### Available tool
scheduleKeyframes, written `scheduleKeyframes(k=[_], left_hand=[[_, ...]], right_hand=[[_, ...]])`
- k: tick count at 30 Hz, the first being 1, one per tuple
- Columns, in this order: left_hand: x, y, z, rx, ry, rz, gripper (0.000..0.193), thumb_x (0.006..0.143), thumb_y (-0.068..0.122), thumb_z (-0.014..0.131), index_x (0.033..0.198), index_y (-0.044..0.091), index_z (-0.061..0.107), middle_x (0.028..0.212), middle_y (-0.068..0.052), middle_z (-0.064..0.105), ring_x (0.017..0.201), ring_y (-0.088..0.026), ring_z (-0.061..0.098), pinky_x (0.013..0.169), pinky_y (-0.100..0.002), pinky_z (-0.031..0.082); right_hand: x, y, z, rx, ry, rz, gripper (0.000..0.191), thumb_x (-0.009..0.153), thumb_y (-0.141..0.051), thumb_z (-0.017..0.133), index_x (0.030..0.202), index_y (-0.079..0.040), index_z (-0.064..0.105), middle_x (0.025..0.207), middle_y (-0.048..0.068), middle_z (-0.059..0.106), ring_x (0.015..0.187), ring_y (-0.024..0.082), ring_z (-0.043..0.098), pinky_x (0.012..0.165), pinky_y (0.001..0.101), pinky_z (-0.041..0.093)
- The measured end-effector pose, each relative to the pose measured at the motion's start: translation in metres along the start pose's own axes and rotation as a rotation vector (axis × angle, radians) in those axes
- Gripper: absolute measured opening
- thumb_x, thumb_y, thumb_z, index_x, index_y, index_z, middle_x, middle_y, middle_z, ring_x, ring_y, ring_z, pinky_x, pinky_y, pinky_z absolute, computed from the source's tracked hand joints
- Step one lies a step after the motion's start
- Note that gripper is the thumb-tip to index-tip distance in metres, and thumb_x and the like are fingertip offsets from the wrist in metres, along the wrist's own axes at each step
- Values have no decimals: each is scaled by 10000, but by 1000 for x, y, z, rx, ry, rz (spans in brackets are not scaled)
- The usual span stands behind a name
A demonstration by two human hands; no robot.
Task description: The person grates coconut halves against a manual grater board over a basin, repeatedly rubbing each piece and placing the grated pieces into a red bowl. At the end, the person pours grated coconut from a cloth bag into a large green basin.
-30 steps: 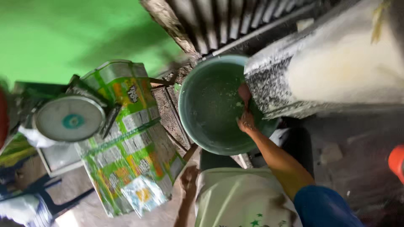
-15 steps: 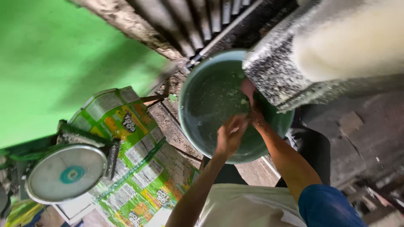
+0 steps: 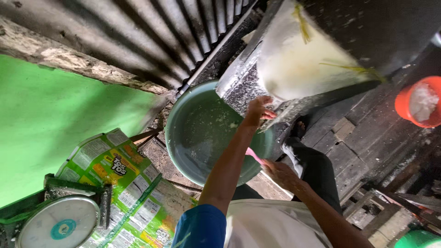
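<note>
Head view: I see the green basin point(image 3: 202, 138) under the metal chute point(image 3: 294, 59). Left hand point(image 3: 258, 110) is up at the chute lip over the basin's far rim, fingers loosely curled, empty. Right hand point(image 3: 280, 173) at the basin's near rim, pinching a pink stick point(image 3: 253, 156). Scale point(image 3: 59, 225) well left.

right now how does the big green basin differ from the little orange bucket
The green basin is far wider and shallower than the orange bucket. The basin holds only a thin, wet smear of white bits, while the bucket is heaped with white stuff. The basin sits right below the metal chute, by the left hand; the bucket stands apart on the dark planks. Both are round and open-topped.
</note>
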State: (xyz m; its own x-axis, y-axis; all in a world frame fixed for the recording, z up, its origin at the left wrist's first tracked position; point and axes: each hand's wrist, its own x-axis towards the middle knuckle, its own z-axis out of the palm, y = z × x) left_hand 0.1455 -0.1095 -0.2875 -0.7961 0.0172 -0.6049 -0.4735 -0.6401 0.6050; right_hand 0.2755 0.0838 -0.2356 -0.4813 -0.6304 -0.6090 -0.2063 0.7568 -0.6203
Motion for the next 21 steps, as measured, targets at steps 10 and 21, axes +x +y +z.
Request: scheduleKeyframes(k=[10, 21], left_hand=[[-7, 8, 19, -64, 12, 19, 630, 897, 239, 706, 1375, -117, 501, 1088, -236, 661, 667, -231, 656, 624, -376, 594], [-102, -26, -14, 184, 550, 261, 495, 782, 94, 898, 1122, -5, 551, 779, -90, 641, 516, -154, 606, 445, -308, 497]], right_hand=[[-81, 80, -56, -23, 216, 18, 432, 958, -161, 601, 1390, -149, 603, 1028, 153, 733, 869, 270, 726, 768, 409, 583], [-111, 69, -104, 236, 180, 244, 385, 1023, -208, 496, 1400, -153, 556, 807, 54, 736, 629, 159, 632, 580, 318, 564]])
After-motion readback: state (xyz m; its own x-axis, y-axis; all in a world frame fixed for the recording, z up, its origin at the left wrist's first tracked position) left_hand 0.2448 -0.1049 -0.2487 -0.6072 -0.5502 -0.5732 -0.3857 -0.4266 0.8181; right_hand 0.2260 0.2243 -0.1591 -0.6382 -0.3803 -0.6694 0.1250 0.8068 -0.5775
